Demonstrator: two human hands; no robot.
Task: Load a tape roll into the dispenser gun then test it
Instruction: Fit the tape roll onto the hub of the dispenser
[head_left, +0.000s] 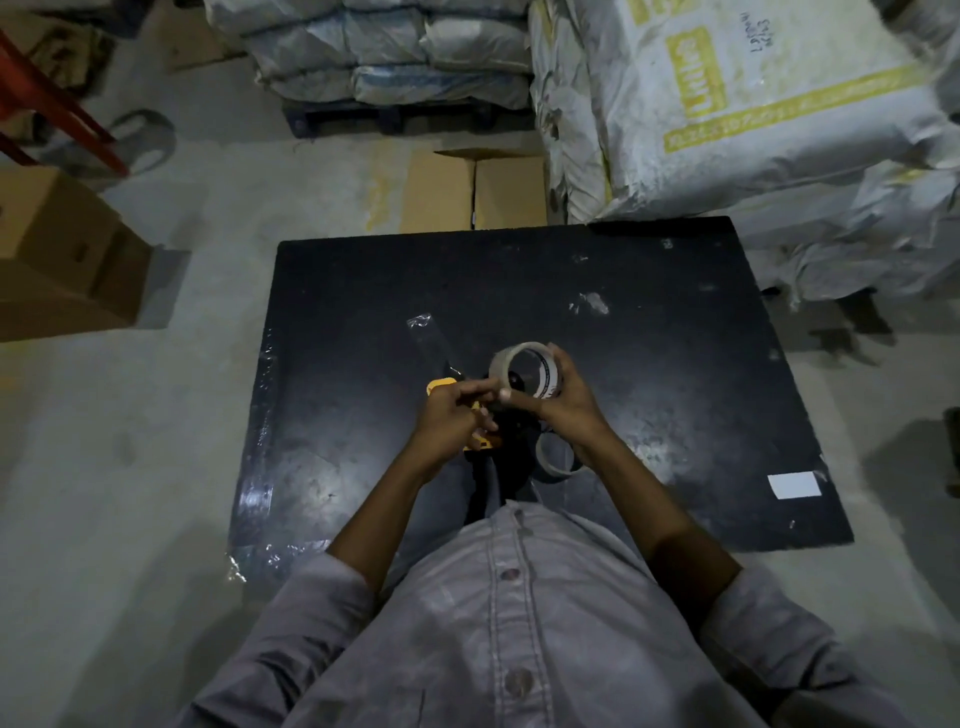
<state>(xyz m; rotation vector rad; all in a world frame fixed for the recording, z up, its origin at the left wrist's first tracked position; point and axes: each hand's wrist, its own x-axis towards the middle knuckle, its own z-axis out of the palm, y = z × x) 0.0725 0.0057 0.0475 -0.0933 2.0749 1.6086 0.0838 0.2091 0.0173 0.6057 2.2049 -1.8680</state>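
My right hand (566, 405) grips a clear tape roll (540, 364) above the middle of the black table (675, 364), thumb on its near rim and fingers over its far side. My left hand (457, 415) reaches to the roll's left edge, forefinger and thumb pinching at the tape there. Beneath my hands lies the yellow and black dispenser gun (480, 441), mostly hidden. An empty cardboard core (553, 462) rests on the table below my right wrist.
A strip of clear tape (431, 338) sticks to the table beyond the gun. A white label (794, 486) lies near the right edge. An open carton (478, 189) stands behind the table, sacks (727, 104) at the right, another carton (62, 260) at the left.
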